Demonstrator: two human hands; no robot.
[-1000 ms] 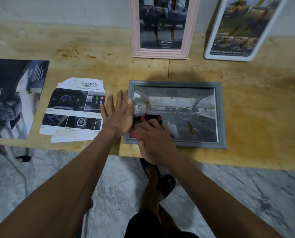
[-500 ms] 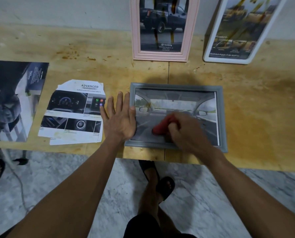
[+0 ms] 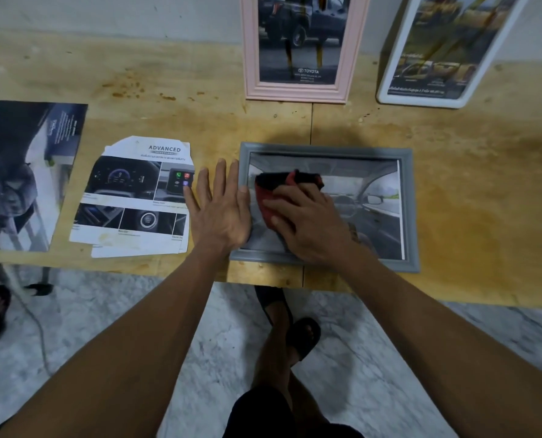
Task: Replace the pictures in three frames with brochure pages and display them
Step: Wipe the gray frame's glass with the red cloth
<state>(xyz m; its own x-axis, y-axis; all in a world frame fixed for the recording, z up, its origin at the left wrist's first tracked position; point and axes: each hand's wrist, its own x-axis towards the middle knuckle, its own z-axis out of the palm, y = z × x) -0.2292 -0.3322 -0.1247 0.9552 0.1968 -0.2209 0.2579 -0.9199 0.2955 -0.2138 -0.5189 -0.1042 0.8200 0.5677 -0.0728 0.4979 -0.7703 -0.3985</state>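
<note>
Your right hand presses a red-and-black cloth onto the glass of the grey frame; the grip is narrow, with the fingers curled over the cloth. Your left hand lies flat with straight fingers, its grip wide and holding nothing, its thumb side against the frame's left rail. The grey frame lies face up near the front edge of the bench and shows a car-interior page. Just beside your left hand lies a trimmed brochure page headed "ADVANCED". A larger brochure lies further left. At the back, a pink frame and a white frame stand against the wall, each holding a vehicle picture.
</note>
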